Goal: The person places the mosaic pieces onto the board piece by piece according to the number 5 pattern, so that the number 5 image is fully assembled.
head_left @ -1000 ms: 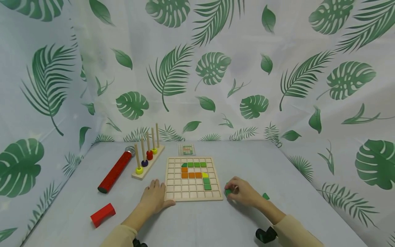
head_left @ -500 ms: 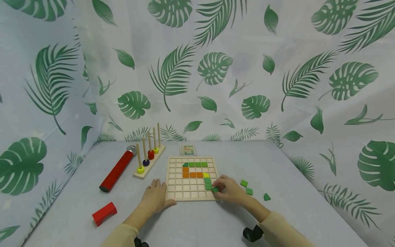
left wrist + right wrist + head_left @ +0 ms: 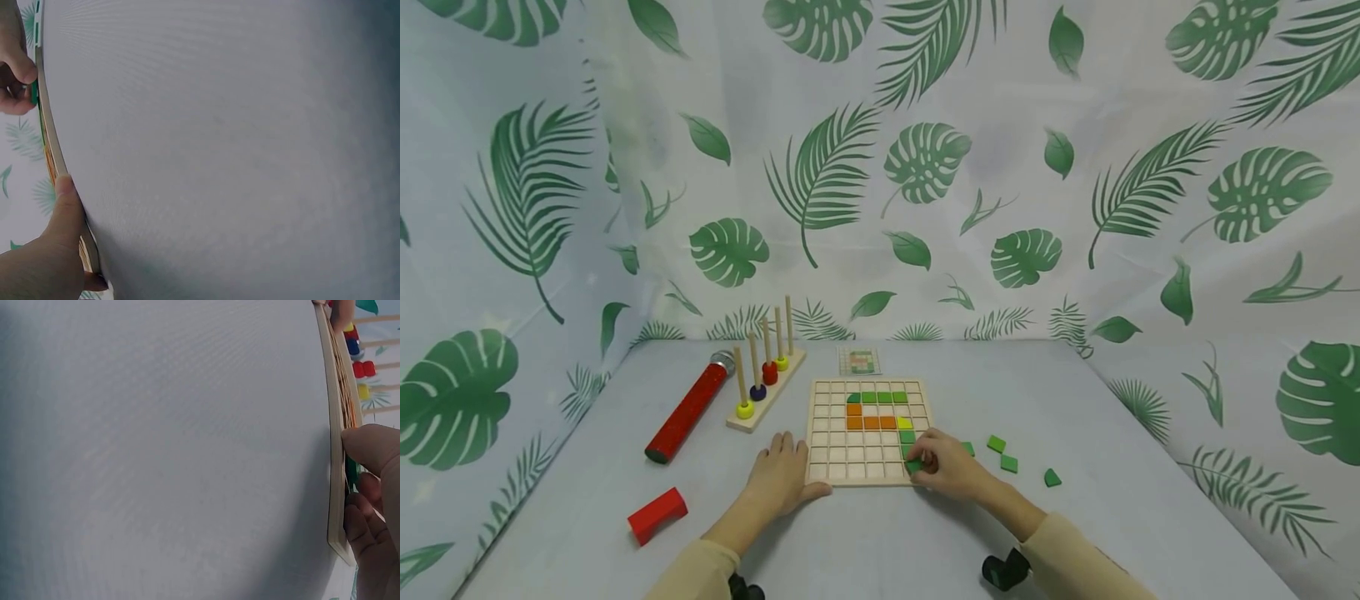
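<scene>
A wooden grid board (image 3: 838, 472) lies on the table with green, orange and yellow tiles in some cells. My left hand (image 3: 777, 477) rests against its left near corner, fingers along the left side and thumb on the near edge; the left wrist view shows that thumb (image 3: 65, 203) against the rim. My right hand (image 3: 953, 467) is over the board's right side and pinches a green tile (image 3: 913, 467) at a cell low in the right part of the grid. In the right wrist view, the fingers partly hide the green tile (image 3: 351, 472).
Loose green tiles (image 3: 1009, 463) lie right of the board, one rounded (image 3: 1052, 477). A small pattern card (image 3: 859, 361) lies behind it. At left are a peg stand (image 3: 767, 392) with coloured beads, a red tube (image 3: 688, 412) with a silver end and a red block (image 3: 657, 515).
My right hand has carried the green tile leftward from beside the board to a cell on its right side, uncovering loose tiles on the table. My left hand stays at the board's corner.
</scene>
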A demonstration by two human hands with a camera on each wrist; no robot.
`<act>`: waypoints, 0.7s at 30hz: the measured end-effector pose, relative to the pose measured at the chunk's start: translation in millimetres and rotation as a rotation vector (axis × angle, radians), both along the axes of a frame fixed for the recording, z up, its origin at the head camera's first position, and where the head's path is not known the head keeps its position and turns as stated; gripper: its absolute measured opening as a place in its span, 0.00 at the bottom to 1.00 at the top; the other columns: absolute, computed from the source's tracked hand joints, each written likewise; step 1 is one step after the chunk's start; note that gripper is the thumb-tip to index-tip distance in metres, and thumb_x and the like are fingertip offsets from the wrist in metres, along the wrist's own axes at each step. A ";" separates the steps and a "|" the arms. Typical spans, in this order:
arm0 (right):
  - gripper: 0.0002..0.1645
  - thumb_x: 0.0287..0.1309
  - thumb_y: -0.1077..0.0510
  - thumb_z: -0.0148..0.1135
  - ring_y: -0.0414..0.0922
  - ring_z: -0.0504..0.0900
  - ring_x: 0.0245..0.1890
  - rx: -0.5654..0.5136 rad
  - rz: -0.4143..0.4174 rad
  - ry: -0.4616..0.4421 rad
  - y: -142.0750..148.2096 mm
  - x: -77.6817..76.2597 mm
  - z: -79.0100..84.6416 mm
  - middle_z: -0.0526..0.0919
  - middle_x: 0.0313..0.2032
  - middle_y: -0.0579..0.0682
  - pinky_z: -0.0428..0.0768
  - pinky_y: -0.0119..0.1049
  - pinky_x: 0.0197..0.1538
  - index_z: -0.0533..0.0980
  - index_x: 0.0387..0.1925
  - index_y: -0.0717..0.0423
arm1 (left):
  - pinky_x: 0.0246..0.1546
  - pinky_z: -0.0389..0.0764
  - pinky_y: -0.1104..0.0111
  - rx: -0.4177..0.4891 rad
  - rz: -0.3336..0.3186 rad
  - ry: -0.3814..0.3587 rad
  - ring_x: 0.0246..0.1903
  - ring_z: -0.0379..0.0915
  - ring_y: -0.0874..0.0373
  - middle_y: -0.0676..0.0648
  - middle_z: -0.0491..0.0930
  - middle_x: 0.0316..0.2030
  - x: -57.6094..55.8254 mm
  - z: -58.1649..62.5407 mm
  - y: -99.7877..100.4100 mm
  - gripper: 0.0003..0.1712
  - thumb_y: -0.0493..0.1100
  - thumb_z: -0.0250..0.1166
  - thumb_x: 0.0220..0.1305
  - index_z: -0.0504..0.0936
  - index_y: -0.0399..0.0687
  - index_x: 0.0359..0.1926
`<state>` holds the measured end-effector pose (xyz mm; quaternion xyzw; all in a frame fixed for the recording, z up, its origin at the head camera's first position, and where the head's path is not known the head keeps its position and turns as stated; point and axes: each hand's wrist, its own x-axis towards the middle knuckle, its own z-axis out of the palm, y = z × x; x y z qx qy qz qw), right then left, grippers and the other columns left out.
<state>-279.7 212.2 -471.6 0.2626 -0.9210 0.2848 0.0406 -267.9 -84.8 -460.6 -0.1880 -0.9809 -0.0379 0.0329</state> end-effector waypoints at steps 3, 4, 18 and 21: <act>0.12 0.47 0.62 0.71 0.38 0.70 0.30 -0.005 0.010 0.004 -0.7 0.1 -0.3 0.72 0.35 0.44 0.73 0.28 0.29 0.79 0.35 0.50 | 0.49 0.74 0.47 -0.008 -0.003 0.006 0.55 0.65 0.37 0.27 0.68 0.53 0.1 0.1 0.0 0.50 0.72 0.60 0.51 0.72 0.29 0.53; 0.11 0.47 0.61 0.71 0.38 0.70 0.30 -0.006 0.012 0.006 -0.8 -0.1 -0.4 0.72 0.35 0.44 0.73 0.28 0.29 0.79 0.35 0.50 | 0.49 0.74 0.47 -0.009 -0.005 0.007 0.55 0.65 0.37 0.27 0.68 0.53 0.1 0.1 -0.1 0.50 0.72 0.60 0.51 0.72 0.29 0.53; 0.10 0.45 0.60 0.72 0.38 0.69 0.28 -0.044 -0.066 -0.008 -3.8 0.9 -0.5 0.71 0.33 0.44 0.73 0.28 0.28 0.79 0.31 0.50 | 0.50 0.73 0.47 -0.018 -0.003 -0.006 0.56 0.64 0.36 0.26 0.67 0.55 0.7 3.2 0.8 0.50 0.72 0.60 0.52 0.71 0.29 0.54; 0.10 0.45 0.60 0.72 0.38 0.69 0.28 -0.049 -0.074 -0.010 -5.2 0.5 -0.8 0.71 0.33 0.44 0.72 0.28 0.28 0.78 0.30 0.49 | 0.50 0.73 0.47 -0.014 -0.002 -0.006 0.56 0.64 0.36 0.26 0.67 0.55 -0.2 1.8 0.6 0.50 0.72 0.60 0.52 0.71 0.29 0.54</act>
